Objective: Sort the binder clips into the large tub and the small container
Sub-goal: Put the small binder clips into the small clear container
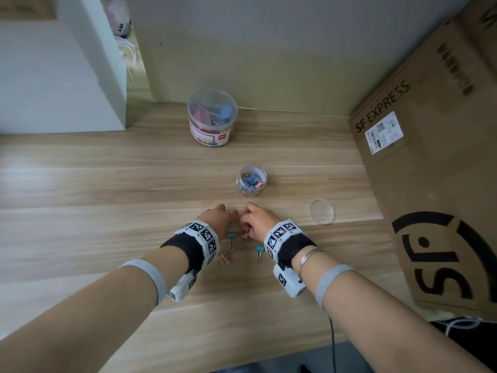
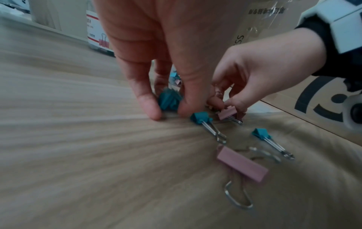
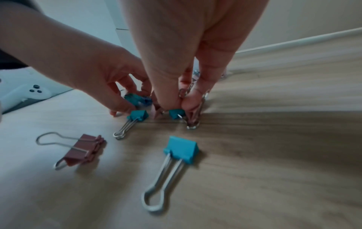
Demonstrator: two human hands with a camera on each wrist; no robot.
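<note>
Both hands meet low over the wooden table, in front of the small container (image 1: 251,180). My left hand (image 2: 169,109) pinches a bunch of teal binder clips (image 2: 169,100) between thumb and fingers. My right hand (image 3: 181,104) pinches several small clips against the table, among them a teal clip (image 3: 175,113) and a pink clip (image 2: 228,113). Loose on the table by my wrists lie a small teal clip (image 3: 137,115), a larger teal clip (image 3: 182,148) and a pink clip (image 3: 84,148). The large tub (image 1: 212,117) stands farther back, open, with big clips inside.
A clear round lid (image 1: 321,211) lies right of my hands. A big cardboard box (image 1: 435,184) walls off the table's right side. A white cabinet (image 1: 67,76) stands at the back left. Bare wood stretches to the left.
</note>
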